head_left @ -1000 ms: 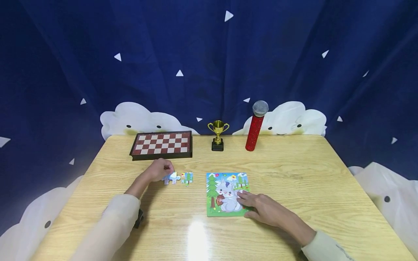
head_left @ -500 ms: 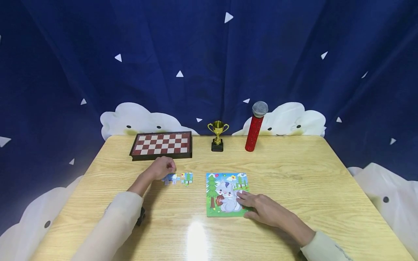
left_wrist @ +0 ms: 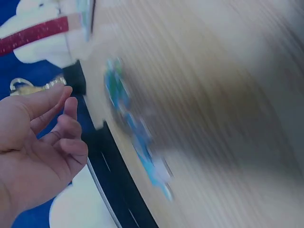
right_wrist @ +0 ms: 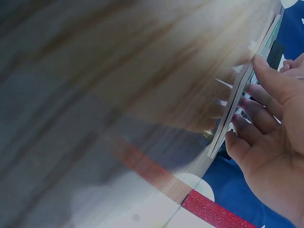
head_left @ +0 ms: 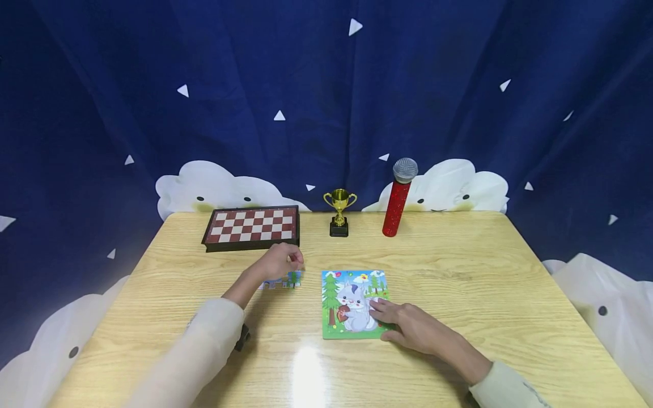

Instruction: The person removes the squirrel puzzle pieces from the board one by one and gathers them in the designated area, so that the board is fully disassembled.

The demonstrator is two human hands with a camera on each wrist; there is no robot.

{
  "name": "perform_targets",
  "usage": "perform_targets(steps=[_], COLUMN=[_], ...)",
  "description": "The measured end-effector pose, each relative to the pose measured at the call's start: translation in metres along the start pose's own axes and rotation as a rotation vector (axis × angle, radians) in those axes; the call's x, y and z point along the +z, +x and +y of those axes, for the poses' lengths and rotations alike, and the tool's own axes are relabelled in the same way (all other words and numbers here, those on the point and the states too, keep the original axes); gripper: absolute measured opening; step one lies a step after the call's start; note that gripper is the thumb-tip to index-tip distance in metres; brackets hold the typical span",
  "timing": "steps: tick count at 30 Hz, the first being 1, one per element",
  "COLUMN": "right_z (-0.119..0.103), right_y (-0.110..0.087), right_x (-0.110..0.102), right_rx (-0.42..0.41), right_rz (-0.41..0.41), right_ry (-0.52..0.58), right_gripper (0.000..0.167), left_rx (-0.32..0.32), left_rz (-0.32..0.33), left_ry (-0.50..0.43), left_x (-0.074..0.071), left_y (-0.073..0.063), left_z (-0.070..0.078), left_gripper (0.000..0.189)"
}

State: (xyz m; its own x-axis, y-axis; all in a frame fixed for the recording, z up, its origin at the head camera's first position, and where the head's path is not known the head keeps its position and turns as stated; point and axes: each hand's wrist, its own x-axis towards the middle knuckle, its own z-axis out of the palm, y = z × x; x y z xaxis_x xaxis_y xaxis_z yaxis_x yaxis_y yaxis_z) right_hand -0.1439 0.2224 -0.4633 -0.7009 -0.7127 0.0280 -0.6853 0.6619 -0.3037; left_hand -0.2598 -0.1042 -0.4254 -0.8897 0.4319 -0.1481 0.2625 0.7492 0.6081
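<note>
My left hand is over two joined-looking jigsaw pieces on the table, partly covering them in the head view. The right-hand piece shows a green tree; the other is mostly hidden there. In the left wrist view the pieces are blurred and lie apart from the hand, whose fingers are loosely bent with nothing visible between them. My right hand rests with extended fingers on the right side of a squirrel jigsaw puzzle. Seen edge-on in the right wrist view, that puzzle lies under the fingertips.
Behind the left hand lies a chessboard box. A small gold trophy stands at the table's back edge, and a red microphone stands upright to its right. A blue curtain hangs behind the wooden table.
My left hand has moved right, from above the left jigsaw piece to above the right one. The right hand and the squirrel puzzle have stayed in place.
</note>
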Motion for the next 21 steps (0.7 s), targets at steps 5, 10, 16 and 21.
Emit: perform_targets(steps=[5, 10, 16, 21], right_z=[0.0, 0.0, 0.0, 0.001], right_y=[0.0, 0.0, 0.0, -0.001], right_x=[0.0, 0.0, 0.0, 0.001], right_rx=[0.002, 0.011, 0.019, 0.016], right_rz=[0.002, -0.006, -0.014, -0.007], right_ry=[0.006, 0.009, 0.008, 0.013], right_gripper=[0.049, 0.048, 0.048, 0.048], left_rx=[0.007, 0.026, 0.079, 0.075], left_rz=[-0.046, -0.097, -0.136, -0.156], left_ry=[-0.029, -0.084, -0.121, -0.131], left_x=[0.016, 0.033, 0.049, 0.058], left_y=[0.009, 0.016, 0.02, 0.021], left_z=[0.016, 0.028, 0.039, 0.043], left_gripper=[0.005, 0.008, 0.015, 0.018])
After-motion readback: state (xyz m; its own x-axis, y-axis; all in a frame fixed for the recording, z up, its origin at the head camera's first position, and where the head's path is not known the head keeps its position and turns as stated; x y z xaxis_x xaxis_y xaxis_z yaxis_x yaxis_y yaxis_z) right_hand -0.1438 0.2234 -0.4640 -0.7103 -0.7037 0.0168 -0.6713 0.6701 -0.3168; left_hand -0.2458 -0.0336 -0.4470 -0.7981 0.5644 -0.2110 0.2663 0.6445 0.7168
